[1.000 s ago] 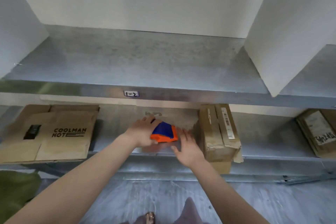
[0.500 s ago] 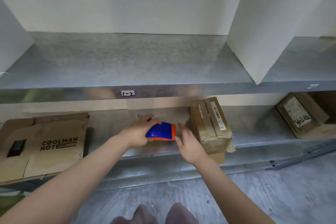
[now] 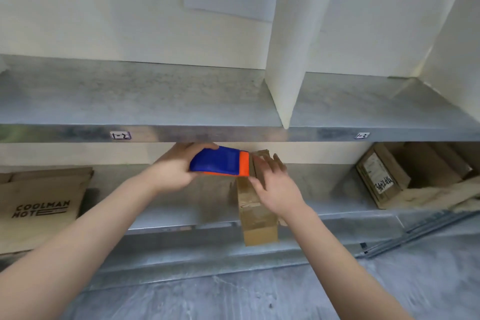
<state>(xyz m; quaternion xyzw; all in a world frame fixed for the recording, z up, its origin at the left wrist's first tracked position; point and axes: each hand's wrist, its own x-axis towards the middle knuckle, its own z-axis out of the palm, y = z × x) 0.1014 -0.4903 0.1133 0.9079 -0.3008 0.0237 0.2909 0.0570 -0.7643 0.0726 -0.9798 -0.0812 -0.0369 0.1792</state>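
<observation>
Under the shelf lip (image 3: 207,134): left hand (image 3: 171,173) grips the blue-orange pack (image 3: 218,162), right hand (image 3: 275,184) spread flat at its orange end. Support that end, dodge the cardboard box (image 3: 255,215).

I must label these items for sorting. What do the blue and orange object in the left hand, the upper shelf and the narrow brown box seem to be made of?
The blue and orange object: probably plastic, smooth, even bright colour, slight sheen.
The upper shelf: metal, perhaps galvanised steel; grey mottled surface, reflective front edge.
The narrow brown box: cardboard, matt and creased.
</observation>
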